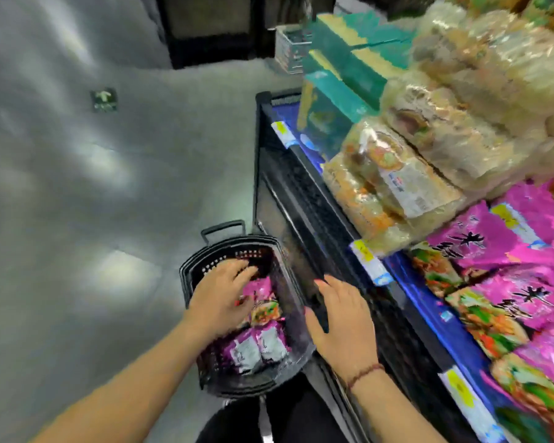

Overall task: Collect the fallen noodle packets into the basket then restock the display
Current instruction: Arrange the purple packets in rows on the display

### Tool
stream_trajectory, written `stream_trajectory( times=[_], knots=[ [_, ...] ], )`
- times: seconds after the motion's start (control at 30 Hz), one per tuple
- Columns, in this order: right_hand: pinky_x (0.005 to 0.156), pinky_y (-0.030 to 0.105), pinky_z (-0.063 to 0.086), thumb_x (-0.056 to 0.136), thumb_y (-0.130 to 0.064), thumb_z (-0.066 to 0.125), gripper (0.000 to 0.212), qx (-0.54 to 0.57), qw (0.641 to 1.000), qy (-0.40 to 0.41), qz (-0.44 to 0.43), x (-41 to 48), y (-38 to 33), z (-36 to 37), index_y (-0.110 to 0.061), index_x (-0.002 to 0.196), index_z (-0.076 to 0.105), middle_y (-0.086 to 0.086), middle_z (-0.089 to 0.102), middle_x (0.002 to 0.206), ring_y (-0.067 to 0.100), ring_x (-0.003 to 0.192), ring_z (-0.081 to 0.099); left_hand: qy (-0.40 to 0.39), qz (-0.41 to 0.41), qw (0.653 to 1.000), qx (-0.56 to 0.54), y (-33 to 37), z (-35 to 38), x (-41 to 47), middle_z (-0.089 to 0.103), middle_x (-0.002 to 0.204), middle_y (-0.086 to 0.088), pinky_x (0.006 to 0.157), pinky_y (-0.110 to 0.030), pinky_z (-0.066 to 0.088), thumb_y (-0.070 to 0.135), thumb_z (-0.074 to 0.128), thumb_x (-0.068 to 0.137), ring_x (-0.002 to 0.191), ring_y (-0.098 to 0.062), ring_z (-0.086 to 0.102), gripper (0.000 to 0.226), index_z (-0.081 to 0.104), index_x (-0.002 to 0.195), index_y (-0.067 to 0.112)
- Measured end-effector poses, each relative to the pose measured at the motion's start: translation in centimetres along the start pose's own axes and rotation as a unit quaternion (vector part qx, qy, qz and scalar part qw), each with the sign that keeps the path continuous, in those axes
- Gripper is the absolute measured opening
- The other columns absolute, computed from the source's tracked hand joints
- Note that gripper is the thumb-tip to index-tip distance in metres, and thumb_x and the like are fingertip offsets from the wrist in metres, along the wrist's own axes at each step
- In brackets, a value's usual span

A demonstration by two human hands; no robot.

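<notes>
I see my left hand point(219, 298) down in the black basket point(186, 276) on pink noodle packets point(259, 343); my right hand point(343, 321) hovers flat-fingered beside the shelf point(410, 282).

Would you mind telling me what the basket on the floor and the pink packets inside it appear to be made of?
The basket looks like black moulded plastic with a matt finish: its walls are pierced with regular rows of holes. The packets look like thin, glossy plastic film: they are creased and catch bright glare. Whether they are foil-lined, I cannot tell.
</notes>
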State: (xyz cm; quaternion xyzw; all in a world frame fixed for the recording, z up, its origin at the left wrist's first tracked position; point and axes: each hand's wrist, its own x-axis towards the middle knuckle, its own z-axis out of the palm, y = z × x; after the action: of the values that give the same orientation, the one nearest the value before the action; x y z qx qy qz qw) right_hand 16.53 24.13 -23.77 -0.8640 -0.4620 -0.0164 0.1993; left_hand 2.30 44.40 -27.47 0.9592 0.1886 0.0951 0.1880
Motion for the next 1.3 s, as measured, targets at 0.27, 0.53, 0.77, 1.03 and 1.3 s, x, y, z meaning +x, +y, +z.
stream_trajectory(
  times=[0.27, 0.53, 0.77, 1.03, 1.3],
  knots=[
    [0.086, 0.043, 0.053, 0.073, -0.025, 0.078, 0.048, 0.025, 0.985, -0.157, -0.069, 3.4, -3.1, 7.6, -0.01, 0.116, 0.064, 0.008, 0.063, 0.12, 0.03, 0.11, 0.059, 0.011, -0.237, 0.971, -0.035, -5.9, 1.8, -9.2, 0.06, 0.125, -0.01, 0.091, -0.043, 0.052, 0.048, 0.048, 0.081, 0.115, -0.031, 0.056, 0.061, 0.061, 0.127, 0.011],
    [0.105, 0.038, 0.038, 0.084, -0.028, 0.067, 0.052, 0.072, 0.954, -0.29, 0.002, 5.9, 0.4, 20.3, -0.015, 0.132, 0.052, 0.005, 0.055, 0.131, 0.025, 0.123, 0.047, 0.006, -0.364, 0.929, -0.06, -10.3, 10.5, -11.3, 0.049, 0.143, -0.007, 0.103, -0.045, 0.043, 0.053, 0.051, 0.079, 0.13, -0.03, 0.044, 0.068, 0.054, 0.137, 0.016],
    [0.106, 0.041, 0.038, 0.084, -0.027, 0.067, 0.057, 0.07, 0.925, -0.373, 0.012, 6.4, 6.0, 34.7, -0.017, 0.137, 0.048, 0.009, 0.051, 0.131, 0.027, 0.126, 0.042, -0.008, -0.416, 0.906, -0.078, -15.0, 21.6, -10.3, 0.032, 0.155, -0.013, 0.113, -0.05, 0.033, 0.037, 0.072, 0.082, 0.141, -0.035, 0.03, 0.072, 0.045, 0.144, 0.011],
    [0.103, 0.039, 0.039, 0.085, -0.022, 0.067, 0.062, 0.059, 0.909, -0.409, 0.059, 6.6, 11.9, 47.1, -0.026, 0.142, 0.042, 0.012, 0.039, 0.139, 0.03, 0.129, 0.04, 0.059, -0.46, 0.881, -0.094, -18.9, 30.4, -10.0, 0.027, 0.157, -0.009, 0.117, -0.037, 0.022, 0.041, 0.066, 0.082, 0.145, -0.028, 0.024, 0.076, 0.039, 0.147, 0.012],
    [0.108, 0.042, 0.037, 0.081, -0.028, 0.071, 0.075, 0.036, 0.892, -0.439, 0.105, 7.6, 15.8, 55.7, -0.037, 0.145, 0.033, 0.015, 0.032, 0.142, 0.034, 0.131, 0.036, 0.105, -0.467, 0.875, -0.065, -19.1, 33.7, -10.3, 0.019, 0.158, 0.002, 0.114, -0.007, 0.01, 0.007, 0.074, 0.08, 0.145, -0.019, 0.02, 0.084, 0.028, 0.151, 0.007]
  ],
)
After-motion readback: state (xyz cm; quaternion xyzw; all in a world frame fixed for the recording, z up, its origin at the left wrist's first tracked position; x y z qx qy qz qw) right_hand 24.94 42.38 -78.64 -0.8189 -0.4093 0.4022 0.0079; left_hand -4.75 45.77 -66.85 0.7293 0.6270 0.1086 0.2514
